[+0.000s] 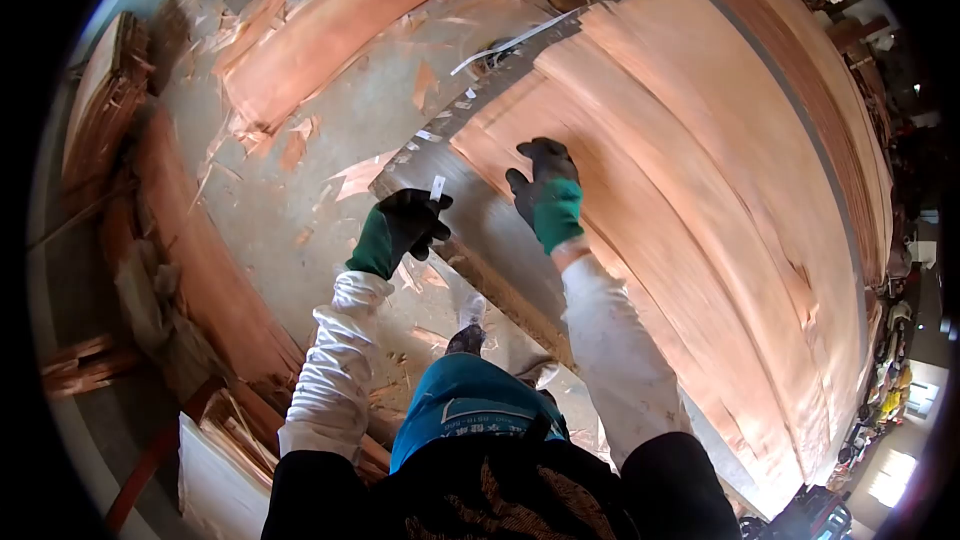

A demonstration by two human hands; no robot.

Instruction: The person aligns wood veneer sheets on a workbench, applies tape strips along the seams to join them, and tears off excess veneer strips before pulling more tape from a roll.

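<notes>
My left hand (405, 228), in a black glove with a green cuff, is closed by the near left corner of the table. A short strip of white tape (438, 187) stands up from its fingers. My right hand (546, 178), gloved alike, lies over the left edge of a wood veneer sheet (680, 180), fingers apart and nothing gripped. Long pinkish veneer strips lie side by side on the dark tabletop (452, 190), with ripples and gaps along their seams. Several white tape bits stick to the table's far left edge.
More veneer (330, 40) lies on the concrete floor (300, 110) among torn scraps. Stacked sheets (105, 90) stand at the far left, and a long stack (830, 100) runs along the table's right side. A white board (220, 485) leans at the lower left.
</notes>
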